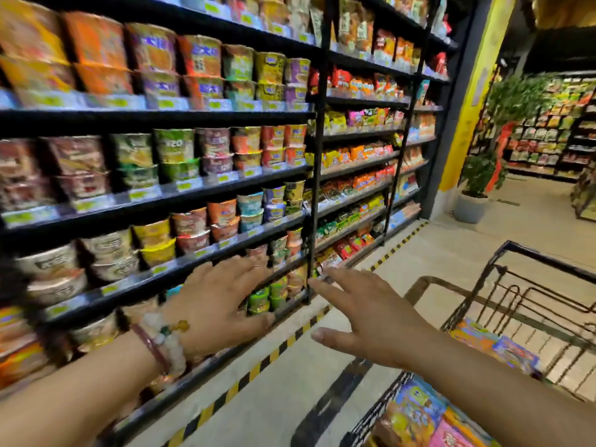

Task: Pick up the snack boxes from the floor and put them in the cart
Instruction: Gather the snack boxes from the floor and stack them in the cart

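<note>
Some snack boxes (416, 411) already lie in the cart (503, 250). Left of the cart, the left hand (219, 304) and right hand (371, 317) are spread wide, holding nothing. No boxes show on the floor (290, 382) there.

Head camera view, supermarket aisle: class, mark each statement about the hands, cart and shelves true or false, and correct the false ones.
1. Both hands are empty. True: the left hand and right hand are open with spread fingers.
2. The cart is empty. False: colourful snack boxes lie in it.
3. The bracelets are on the right wrist. False: on the left wrist.
4. The shelves stand left of the cart. True.
5. A potted plant stands beyond the shelves. True.
</note>
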Tool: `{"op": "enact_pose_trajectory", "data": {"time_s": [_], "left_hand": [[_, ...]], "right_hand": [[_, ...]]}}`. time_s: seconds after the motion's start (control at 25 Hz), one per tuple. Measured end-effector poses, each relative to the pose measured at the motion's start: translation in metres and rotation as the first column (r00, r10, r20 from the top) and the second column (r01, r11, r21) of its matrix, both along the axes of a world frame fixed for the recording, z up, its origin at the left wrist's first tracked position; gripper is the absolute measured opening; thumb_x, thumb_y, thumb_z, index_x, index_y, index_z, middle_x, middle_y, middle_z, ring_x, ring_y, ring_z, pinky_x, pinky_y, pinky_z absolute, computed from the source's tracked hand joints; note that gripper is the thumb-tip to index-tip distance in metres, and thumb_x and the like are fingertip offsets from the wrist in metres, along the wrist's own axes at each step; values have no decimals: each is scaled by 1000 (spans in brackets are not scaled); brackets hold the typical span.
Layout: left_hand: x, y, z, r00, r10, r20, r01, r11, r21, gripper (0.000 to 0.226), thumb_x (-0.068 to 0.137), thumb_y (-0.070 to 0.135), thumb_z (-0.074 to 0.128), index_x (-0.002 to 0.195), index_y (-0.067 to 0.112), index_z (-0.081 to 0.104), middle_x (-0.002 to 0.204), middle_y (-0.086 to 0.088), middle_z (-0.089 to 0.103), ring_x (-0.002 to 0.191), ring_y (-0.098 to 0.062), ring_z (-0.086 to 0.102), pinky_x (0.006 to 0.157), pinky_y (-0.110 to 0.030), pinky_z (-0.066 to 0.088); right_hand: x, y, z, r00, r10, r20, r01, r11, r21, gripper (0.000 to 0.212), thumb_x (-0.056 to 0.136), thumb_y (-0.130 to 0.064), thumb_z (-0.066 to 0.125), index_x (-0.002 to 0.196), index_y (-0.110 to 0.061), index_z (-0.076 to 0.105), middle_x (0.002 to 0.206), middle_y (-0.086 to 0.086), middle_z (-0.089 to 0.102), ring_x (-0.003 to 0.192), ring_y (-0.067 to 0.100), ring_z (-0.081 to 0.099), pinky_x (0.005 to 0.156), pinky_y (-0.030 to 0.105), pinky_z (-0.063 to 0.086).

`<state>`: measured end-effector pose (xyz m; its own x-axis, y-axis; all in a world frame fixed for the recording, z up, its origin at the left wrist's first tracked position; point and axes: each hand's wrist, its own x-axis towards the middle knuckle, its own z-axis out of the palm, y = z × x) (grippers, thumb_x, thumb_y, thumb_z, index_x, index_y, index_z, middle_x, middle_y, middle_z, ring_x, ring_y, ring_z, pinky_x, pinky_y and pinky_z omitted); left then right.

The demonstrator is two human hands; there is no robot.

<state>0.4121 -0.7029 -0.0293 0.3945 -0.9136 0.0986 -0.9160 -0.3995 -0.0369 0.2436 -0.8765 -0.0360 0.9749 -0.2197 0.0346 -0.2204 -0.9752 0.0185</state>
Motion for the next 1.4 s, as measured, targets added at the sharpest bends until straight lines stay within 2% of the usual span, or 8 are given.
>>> {"op": "enact_pose_trajectory", "data": {"time_s": [0.32,0.48,0.6,0.76,0.88,1.16,1.32,1.4], "left_hand": [[33,209,-7,919,393,23,-393,919,2,134,28,88,-34,148,42,2,159,11,-2,145,-11,0,116,-38,5],[33,336,-9,821,571,2,-571,821,15,112,46,85,-9,148,41,5,159,10,-1,146,-13,2,116,-41,6],[25,417,-12,731,683,10,-683,731,18,106,50,79,-8,148,40,3,159,11,0,146,-13,2,116,-40,6],[5,509,-17,580,815,2,-815,580,18,114,47,89,-10,148,40,4,158,12,0,146,-12,2,117,-40,8],[-10,565,-22,446,895,-9,-895,445,-14,103,55,81,-6,148,40,6,158,12,2,145,-11,3,117,-41,12],[-29,662,-30,134,991,10,-991,134,-2,102,56,79,-7,149,39,6,158,13,6,145,-11,6,115,-36,10],[-28,705,-25,-30,999,29,-999,-29,-39,104,55,79,-8,149,38,8,157,10,13,143,-10,12,114,-34,12],[-29,727,-26,-126,991,43,-992,-124,-30,116,46,89,-16,148,40,5,158,11,8,144,-10,8,115,-35,9]], "right_hand": [[96,164,5,974,224,25,-225,974,36,96,62,-79,-2,150,-43,-2,160,-6,-4,146,15,-9,116,36,-10],[143,273,-11,921,388,20,-388,921,39,107,51,-86,-20,149,-43,-6,160,-5,-4,146,17,-8,117,40,-8],[173,347,-23,868,496,23,-496,867,36,116,44,-86,-30,149,-42,-8,161,-4,-3,147,19,-6,117,43,-6],[202,443,-23,751,660,23,-660,751,33,107,52,-84,-22,149,-42,-7,160,-4,-3,147,18,-6,116,43,-7],[218,507,-16,639,769,17,-769,638,39,99,59,-82,-9,150,-41,-3,160,-4,1,146,18,-4,116,41,-7],[278,636,-25,345,938,40,-939,345,-6,93,66,-79,-4,150,-39,6,157,-3,13,142,20,12,115,39,9],[316,706,-27,176,982,73,-983,179,-34,118,52,-87,-29,151,-37,10,156,0,17,142,21,16,115,39,9],[331,742,-28,106,993,51,-994,108,-31,118,48,-83,-35,151,-40,2,157,-1,10,143,21,10,116,39,7]]}}
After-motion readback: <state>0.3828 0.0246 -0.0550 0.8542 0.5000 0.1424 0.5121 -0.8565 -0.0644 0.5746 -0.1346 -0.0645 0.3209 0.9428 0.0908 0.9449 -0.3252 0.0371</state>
